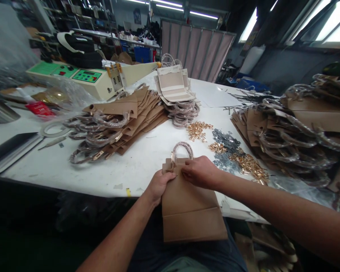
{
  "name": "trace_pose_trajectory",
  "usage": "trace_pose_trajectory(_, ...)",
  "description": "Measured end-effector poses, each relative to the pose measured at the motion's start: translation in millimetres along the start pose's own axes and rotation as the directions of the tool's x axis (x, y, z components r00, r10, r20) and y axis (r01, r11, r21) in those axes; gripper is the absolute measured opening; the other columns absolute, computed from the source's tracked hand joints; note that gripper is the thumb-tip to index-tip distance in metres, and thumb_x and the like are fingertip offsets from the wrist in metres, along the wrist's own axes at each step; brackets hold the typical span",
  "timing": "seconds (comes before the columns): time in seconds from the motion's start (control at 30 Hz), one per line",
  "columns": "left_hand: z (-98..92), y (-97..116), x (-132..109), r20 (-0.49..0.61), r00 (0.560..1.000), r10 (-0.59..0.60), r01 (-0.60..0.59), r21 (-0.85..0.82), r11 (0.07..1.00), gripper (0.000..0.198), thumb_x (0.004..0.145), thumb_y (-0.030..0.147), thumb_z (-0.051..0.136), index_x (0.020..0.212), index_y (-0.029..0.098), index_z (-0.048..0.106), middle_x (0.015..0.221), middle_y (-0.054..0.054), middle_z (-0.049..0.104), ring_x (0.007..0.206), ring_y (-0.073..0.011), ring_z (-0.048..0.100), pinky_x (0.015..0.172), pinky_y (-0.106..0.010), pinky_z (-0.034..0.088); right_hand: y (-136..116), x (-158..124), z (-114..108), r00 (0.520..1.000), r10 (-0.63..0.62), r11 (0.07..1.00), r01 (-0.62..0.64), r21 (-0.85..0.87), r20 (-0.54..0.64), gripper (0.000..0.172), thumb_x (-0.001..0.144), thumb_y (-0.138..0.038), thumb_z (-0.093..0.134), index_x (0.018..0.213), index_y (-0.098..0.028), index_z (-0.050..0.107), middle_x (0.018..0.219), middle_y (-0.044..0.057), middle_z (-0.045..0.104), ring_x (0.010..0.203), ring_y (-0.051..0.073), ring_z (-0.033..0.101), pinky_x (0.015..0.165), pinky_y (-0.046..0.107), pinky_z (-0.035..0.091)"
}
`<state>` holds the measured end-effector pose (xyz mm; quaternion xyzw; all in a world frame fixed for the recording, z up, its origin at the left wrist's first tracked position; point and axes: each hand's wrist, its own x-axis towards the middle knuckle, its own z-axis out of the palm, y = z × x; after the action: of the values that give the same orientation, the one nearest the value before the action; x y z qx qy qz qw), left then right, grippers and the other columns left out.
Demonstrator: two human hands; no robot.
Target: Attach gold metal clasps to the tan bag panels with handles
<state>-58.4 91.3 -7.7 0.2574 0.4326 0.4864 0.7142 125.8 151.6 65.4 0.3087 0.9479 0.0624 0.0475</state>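
A flat brown bag panel (191,204) hangs over the table's front edge above my lap. Its braided handle (183,145), wrapped in clear plastic, loops up from the top edge, and gold hardware shows at the handle's left end. My left hand (160,183) grips the panel's upper left edge, thumb lying on the front. With fingers curled, my right hand (200,172) presses at the upper right of the panel, near the handle's right end. Whatever small part its fingertips may hold is hidden.
Gold metal pieces (248,164) and dark grey flat pieces (225,141) lie in heaps beyond my right hand. Stacks of handled brown panels stand left (141,117) and right (252,124). A cream machine (93,81), a red-labelled bottle (41,109) and a tape roll (53,129) sit at left.
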Motion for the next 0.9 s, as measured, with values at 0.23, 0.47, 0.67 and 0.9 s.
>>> trace_pose_trajectory(0.23,0.6,-1.7,1.3,-0.040,0.999,0.016,-0.017,-0.025,1.000,0.029,0.067,0.024,0.073,0.092,0.011,0.072,0.078,-0.009,0.077,0.065,-0.0196,0.068,0.062,-0.028,0.052,-4.2,6.0,9.1,0.999,0.042,0.999,-0.042,-0.003,0.001,0.019,0.095,-0.023,0.054,0.091,-0.019,0.072,0.091,0.007,0.072,0.070,0.019,0.065,0.056,0.030,0.028)
trace_pose_trajectory(0.47,0.4,-0.9,-3.7,-0.011,0.999,0.035,-0.035,-0.022,0.999,0.033,0.068,0.025,0.074,0.097,0.009,0.074,0.079,-0.009,0.077,0.066,-0.0207,0.069,0.065,-0.029,0.052,-0.4,-6.0,0.3,0.999,-0.030,0.997,0.028,0.068,0.024,0.018,0.099,-0.023,0.056,0.091,-0.021,0.072,0.087,0.005,0.071,0.078,0.019,0.064,0.063,0.029,0.033)
trace_pose_trajectory(0.67,0.3,-0.4,-2.8,-0.010,0.999,0.033,-0.033,-0.042,0.999,0.031,0.065,0.023,0.076,0.094,0.010,0.074,0.081,-0.008,0.077,0.068,-0.0204,0.069,0.067,-0.029,0.052,4.5,4.1,0.3,0.996,0.069,0.983,-0.076,0.167,0.047,0.013,0.094,-0.023,0.065,0.087,-0.026,0.075,0.087,0.000,0.073,0.075,0.017,0.064,0.061,0.027,0.031)
trace_pose_trajectory(0.9,-0.5,3.3,-5.1,-0.015,0.997,0.074,-0.075,-0.039,0.996,0.035,0.069,0.027,0.079,0.100,0.010,0.073,0.085,-0.009,0.078,0.073,-0.0212,0.071,0.072,-0.031,0.055,-3.8,-9.4,24.6,0.909,0.326,0.879,-0.190,0.438,-0.260,0.016,0.094,-0.031,0.071,0.108,-0.024,0.072,0.105,0.004,0.070,0.094,0.020,0.065,0.081,0.029,0.047)
